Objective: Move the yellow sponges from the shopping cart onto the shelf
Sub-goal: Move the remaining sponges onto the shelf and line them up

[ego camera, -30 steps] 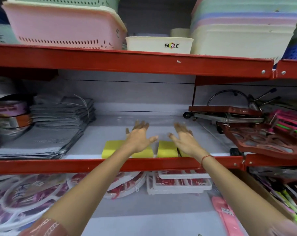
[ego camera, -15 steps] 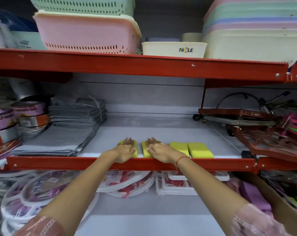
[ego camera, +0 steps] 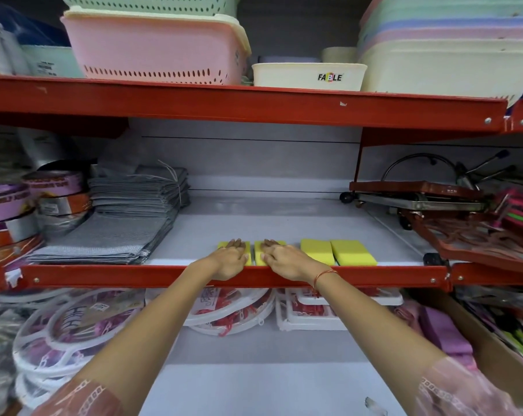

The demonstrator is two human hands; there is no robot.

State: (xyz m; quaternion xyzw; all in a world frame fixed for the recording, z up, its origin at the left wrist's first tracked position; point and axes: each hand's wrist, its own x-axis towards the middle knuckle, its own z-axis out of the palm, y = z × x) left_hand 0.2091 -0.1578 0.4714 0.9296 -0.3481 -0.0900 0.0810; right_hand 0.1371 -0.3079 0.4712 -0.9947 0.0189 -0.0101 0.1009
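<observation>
Pressing flat, fingers together, my left hand (ego camera: pixel 231 259) covers one yellow sponge (ego camera: pixel 246 250) just behind the shelf's red front rail (ego camera: pixel 104 274), and my right hand (ego camera: pixel 284 258) covers a second sponge (ego camera: pixel 258 255) beside it. Right of them along the rail lie two more sponges (ego camera: pixel 338 252), touching each other.

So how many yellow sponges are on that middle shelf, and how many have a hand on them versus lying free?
Sponges under a hand: 2, left hand on one, right hand on another
Free sponges: 2
Total: 4
</observation>
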